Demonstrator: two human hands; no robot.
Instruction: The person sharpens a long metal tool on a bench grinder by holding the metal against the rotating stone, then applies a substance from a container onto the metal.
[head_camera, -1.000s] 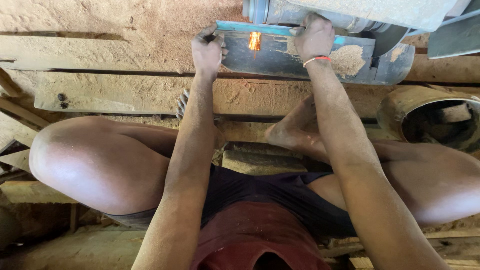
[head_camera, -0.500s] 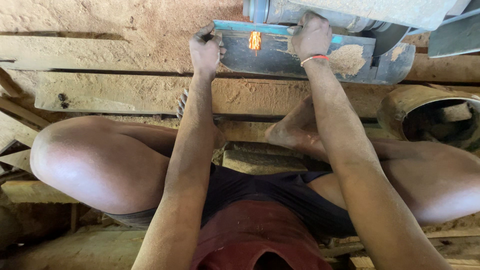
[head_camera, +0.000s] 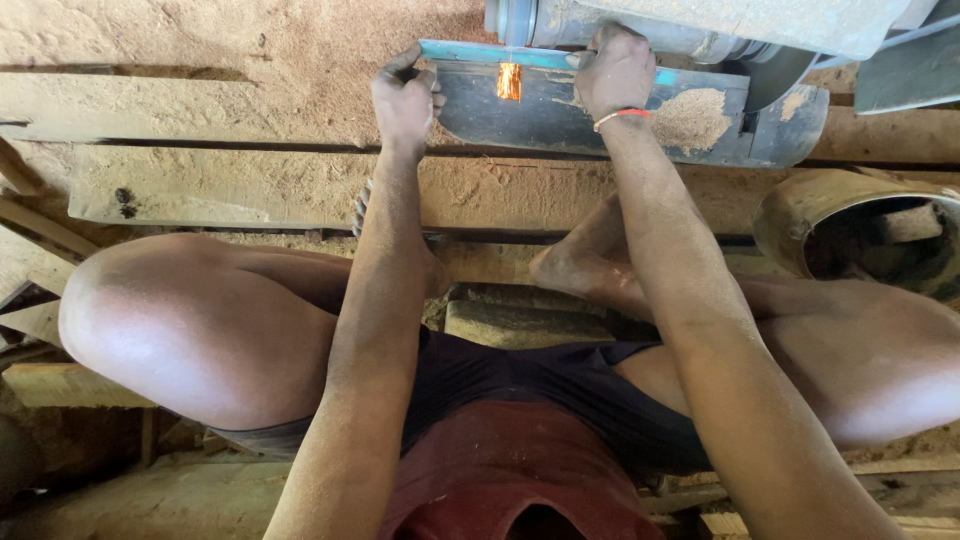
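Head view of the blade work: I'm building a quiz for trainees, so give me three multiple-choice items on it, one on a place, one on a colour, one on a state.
1. Where are the orange sparks?
A. Between the two hands
B. Left of both hands
C. On the knee

2. What colour is the band on the right wrist?
A. Blue
B. Red-orange
C. Black

3. How is the long grey blade held?
A. Lying loose
B. One hand only
C. Gripped by both hands

Key:
1 A: the sparks sit between the left hand and right hand.
2 B: it shows red-orange.
3 C: each hand's fingers close over the top edge.
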